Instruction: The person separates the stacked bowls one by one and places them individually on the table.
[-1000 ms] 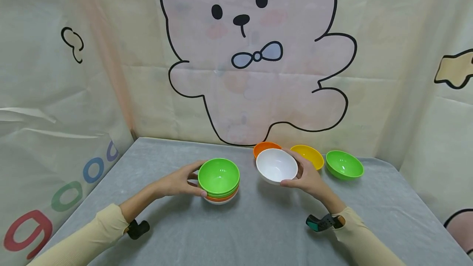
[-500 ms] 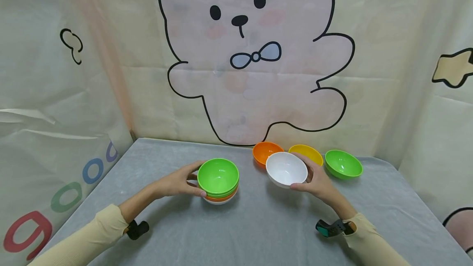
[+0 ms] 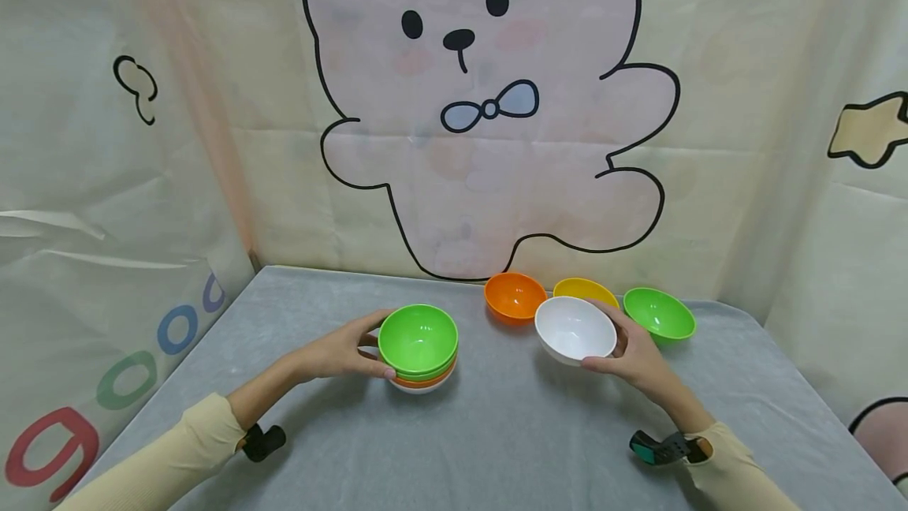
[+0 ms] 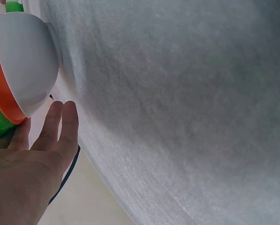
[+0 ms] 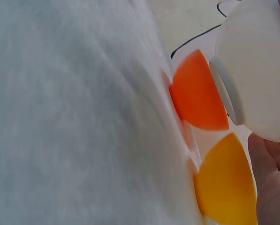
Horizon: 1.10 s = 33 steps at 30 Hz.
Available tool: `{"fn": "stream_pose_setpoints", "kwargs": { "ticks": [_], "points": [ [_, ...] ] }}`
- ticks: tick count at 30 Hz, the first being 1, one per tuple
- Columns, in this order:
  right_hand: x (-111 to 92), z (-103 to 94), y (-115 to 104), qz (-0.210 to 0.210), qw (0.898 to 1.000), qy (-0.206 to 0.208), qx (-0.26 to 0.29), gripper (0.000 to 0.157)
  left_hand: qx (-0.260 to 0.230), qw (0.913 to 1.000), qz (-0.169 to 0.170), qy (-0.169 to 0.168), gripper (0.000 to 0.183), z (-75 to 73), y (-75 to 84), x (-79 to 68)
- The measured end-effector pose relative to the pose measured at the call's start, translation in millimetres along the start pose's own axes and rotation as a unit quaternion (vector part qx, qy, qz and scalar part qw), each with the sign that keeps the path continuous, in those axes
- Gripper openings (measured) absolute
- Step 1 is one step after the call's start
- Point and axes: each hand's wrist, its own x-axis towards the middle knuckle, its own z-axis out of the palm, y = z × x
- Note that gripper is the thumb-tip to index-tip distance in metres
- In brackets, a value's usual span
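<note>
My left hand (image 3: 352,348) holds the side of a stack of nested bowls, thumb in front and fingers behind. A green bowl (image 3: 418,337) tops the stack, with orange below it and a white bowl (image 4: 25,58) at the bottom. The stack appears to stand on the table. My right hand (image 3: 634,349) grips a single white bowl (image 3: 574,328) by its right side. Its foot shows raised off the cloth in the right wrist view. Close behind it are an orange bowl (image 3: 514,296) and a yellow bowl (image 3: 583,288), which it partly hides.
Right of the yellow bowl, a green bowl (image 3: 660,312) stands near the back edge. Grey cloth covers the table (image 3: 454,448). Printed fabric walls (image 3: 709,203) enclose it at the back and sides.
My right hand has carried the white bowl to the right and slightly nearer, uncovering the orange bowl and overlapping the yellow one. The left hand and its stack stay in place.
</note>
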Motion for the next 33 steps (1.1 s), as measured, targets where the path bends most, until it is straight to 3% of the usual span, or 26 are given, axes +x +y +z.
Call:
{"fn": "stream_pose_setpoints", "kwargs": {
  "ticks": [11, 18, 26, 33],
  "points": [
    [-19.9, -33.6, 11.4, -0.009, 0.999, 0.030, -0.007, 0.086, 0.003, 1.0000, 0.003, 0.000, 0.088, 0.3, 1.8, -0.3],
    [-36.4, -64.4, 13.6, -0.018, 0.994, 0.071, -0.082, 0.084, -0.005, 1.0000, 0.003, -0.002, 0.088, 0.4, 2.1, -0.1],
    [-55.8, -105.5, 17.1, 0.009, 0.985, 0.120, -0.121, 0.086, -0.006, 1.0000, 0.004, -0.003, 0.089, 0.1, 1.1, -0.2],
    [-65.5, -127.4, 24.4, 0.049, 0.978, 0.146, -0.137, 0.085, -0.007, 1.0000, 0.002, -0.004, 0.090, -0.3, 2.3, -0.8]
  ]
}}
